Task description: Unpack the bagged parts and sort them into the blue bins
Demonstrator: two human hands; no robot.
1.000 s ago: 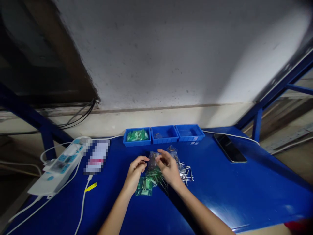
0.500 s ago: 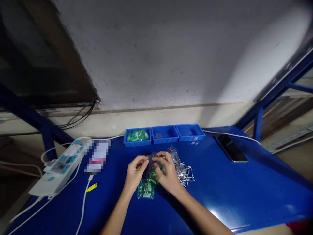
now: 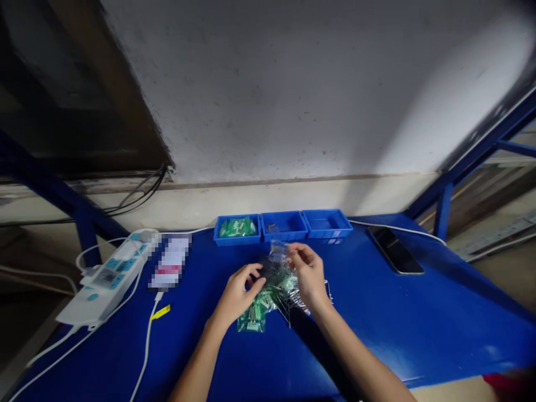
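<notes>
My right hand (image 3: 309, 272) pinches a small clear plastic bag (image 3: 278, 250) by its right edge, above the pile. My left hand (image 3: 240, 293) is beside the pile's left side, thumb and fingers apart, with nothing visible between them. Under and between the hands lie green packets (image 3: 252, 318) with metal pieces inside, and a dark, clear-looking bag (image 3: 271, 270). Loose silvery metal pins (image 3: 296, 298) spread on the right, partly hidden by my right hand.
Three blue bins stand at the back: the left bin (image 3: 237, 242) holds green packets, the middle bin (image 3: 283, 237) a small clear bag, and the right bin (image 3: 329, 231). A power strip (image 3: 103, 285) and phone (image 3: 170, 262) with cables lie left; a black phone (image 3: 395, 249) lies right.
My right hand has moved right and up, now with a clear bag in its fingers. My left hand has opened and moved slightly right. The view has shifted a little.
</notes>
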